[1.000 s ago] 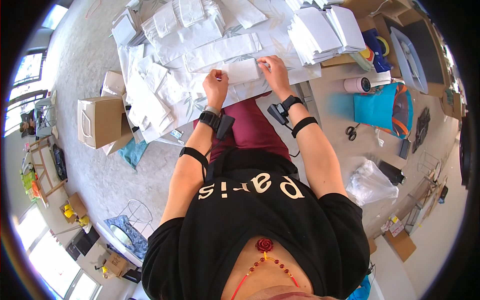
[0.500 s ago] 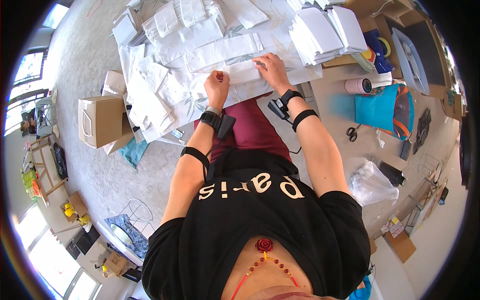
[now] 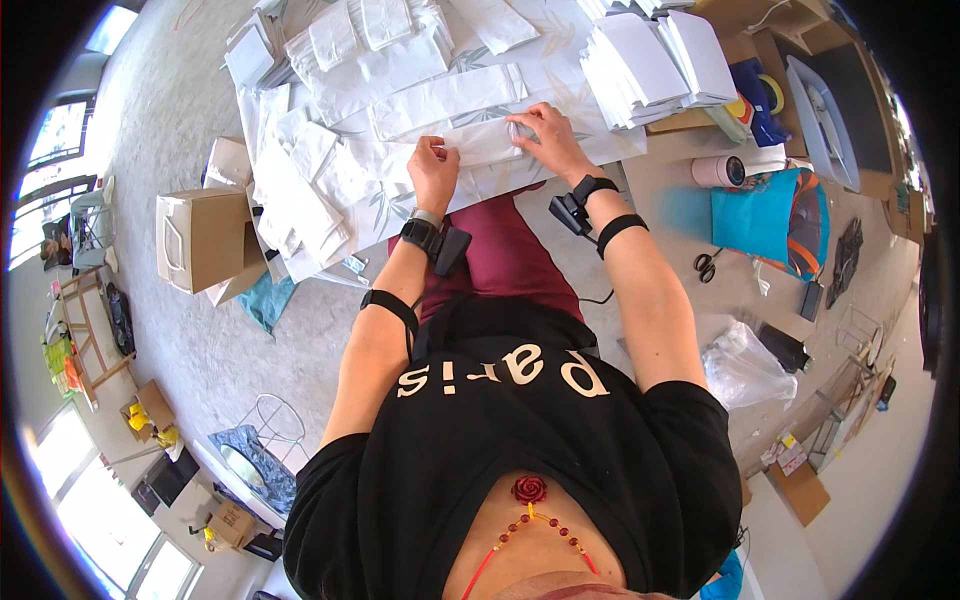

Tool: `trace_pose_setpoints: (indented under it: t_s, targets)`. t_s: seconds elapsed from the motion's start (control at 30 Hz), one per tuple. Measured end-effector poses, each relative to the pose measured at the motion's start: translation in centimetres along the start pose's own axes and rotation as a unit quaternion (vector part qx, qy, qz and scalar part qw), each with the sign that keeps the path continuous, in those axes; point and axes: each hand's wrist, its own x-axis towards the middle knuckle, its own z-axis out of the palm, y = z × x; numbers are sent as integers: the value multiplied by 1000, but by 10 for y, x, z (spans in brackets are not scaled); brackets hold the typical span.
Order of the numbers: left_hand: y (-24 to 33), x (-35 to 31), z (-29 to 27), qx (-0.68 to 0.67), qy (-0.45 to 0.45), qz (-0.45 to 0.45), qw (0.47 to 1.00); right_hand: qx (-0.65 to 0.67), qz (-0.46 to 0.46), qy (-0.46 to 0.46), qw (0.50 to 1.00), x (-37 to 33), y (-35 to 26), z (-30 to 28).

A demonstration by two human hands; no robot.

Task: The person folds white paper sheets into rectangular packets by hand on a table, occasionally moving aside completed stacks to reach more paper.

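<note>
A long, flat, white plastic bag lies near the front edge of the table, under both hands. My left hand is curled at its left end, thumb against fingers, pinching the film. At the opposite end, my right hand has its thumb and forefinger closed on the bag's edge, with the other fingers bent. Just beyond lies another white plastic bag, stretched out parallel. Left of my left hand, a loose heap of white bags spreads to the table's edge.
Stacks of folded white sheets stand at the right of the table; more white bags lie at the back. Cardboard boxes sit at the left. A turquoise bag and black scissors are at the right.
My right hand has shifted slightly, its wrist and forearm moving a little to the right, and the bag's right end shows raised at the fingertips. The left hand has barely moved.
</note>
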Motion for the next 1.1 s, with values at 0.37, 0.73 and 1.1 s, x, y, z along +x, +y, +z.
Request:
trace_pose_setpoints:
  t_s: [0.37, 0.73, 1.1]
  targets:
    - [31, -55, -5, 256, -74, 289, 920, -18, -26, -24, 999, -1, -5, -10]
    - [10, -67, 2, 323, -136, 278, 894, -30, -17, -55, 998, 0, 0, -8]
    - [-49, 9, -105, 243, 259, 10, 935, -23, -62, 26, 997, 8, -61, 1]
